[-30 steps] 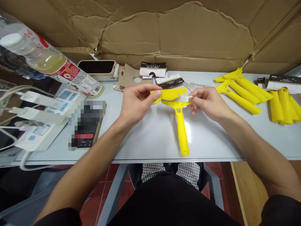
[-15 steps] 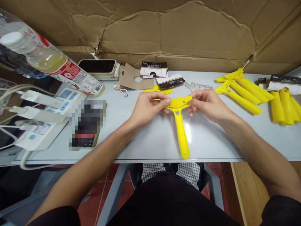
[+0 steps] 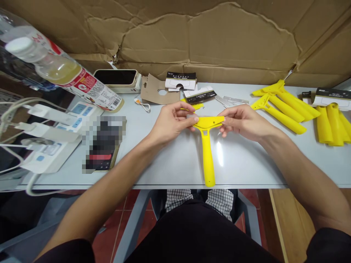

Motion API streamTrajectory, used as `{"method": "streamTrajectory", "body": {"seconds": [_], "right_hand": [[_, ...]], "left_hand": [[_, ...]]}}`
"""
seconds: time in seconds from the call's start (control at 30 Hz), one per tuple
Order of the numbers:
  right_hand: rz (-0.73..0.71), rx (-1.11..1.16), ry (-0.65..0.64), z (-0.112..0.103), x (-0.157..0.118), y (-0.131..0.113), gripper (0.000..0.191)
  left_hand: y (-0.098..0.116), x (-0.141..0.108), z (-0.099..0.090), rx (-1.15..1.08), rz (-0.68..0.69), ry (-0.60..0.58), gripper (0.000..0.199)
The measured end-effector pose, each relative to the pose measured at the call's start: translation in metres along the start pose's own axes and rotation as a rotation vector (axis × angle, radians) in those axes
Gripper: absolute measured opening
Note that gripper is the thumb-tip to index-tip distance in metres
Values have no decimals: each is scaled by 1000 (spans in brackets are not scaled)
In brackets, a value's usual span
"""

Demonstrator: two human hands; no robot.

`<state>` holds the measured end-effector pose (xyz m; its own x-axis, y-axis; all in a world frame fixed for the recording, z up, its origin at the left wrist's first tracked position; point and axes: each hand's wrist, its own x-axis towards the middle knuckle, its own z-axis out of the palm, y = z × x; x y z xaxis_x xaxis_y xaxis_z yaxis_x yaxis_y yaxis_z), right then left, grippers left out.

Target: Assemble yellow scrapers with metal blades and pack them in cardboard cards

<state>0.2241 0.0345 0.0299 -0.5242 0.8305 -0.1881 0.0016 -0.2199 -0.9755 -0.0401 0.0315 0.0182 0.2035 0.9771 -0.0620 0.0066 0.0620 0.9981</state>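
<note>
A yellow plastic scraper is held by its wide head at the middle of the table, its handle pointing towards me. My left hand pinches the head's left end between thumb and fingers; a thin pale edge, perhaps a blade, shows beside the thumb. The head's right end is pinched by my right hand, with some fingertips hidden behind it. Just beyond the hands lie another yellow piece, partly covered, and loose metal blades.
Black-and-white card sleeves and brown card lie at the back. More yellow scrapers and yellow handles are on the right. A phone, power strip and drink bottle stand left.
The yellow head piece, tilted over the scraper before, now lies flush with it. The handle's end has swung slightly left. Both hands keep their places at the head's ends.
</note>
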Motion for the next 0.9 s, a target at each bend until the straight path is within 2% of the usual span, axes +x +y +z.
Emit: {"method": "streamTrajectory", "body": {"seconds": [0.1,0.23,0.43,0.57,0.7,0.83,0.9], "right_hand": [[8,33,-20,0,0,-1,36],[3,123,14,2,-1,-2,41],[29,-63,81,9,-1,-1,42],[50,-30,123,11,0,2,40],[27,-22,144,9,0,2,37],[8,-31,168,6,-1,0,37],[18,-43,181,5,-1,0,37]], "left_hand": [[0,-1,1,-15,15,16,40],[0,-1,1,-25,37,41,38],[0,-2,3,3,45,35,38],[1,-4,7,-8,34,49,40],[-2,-3,10,-123,-50,73,34],[-6,-1,10,-226,-190,13,21],[-7,-1,10,-219,-214,-15,18]]}}
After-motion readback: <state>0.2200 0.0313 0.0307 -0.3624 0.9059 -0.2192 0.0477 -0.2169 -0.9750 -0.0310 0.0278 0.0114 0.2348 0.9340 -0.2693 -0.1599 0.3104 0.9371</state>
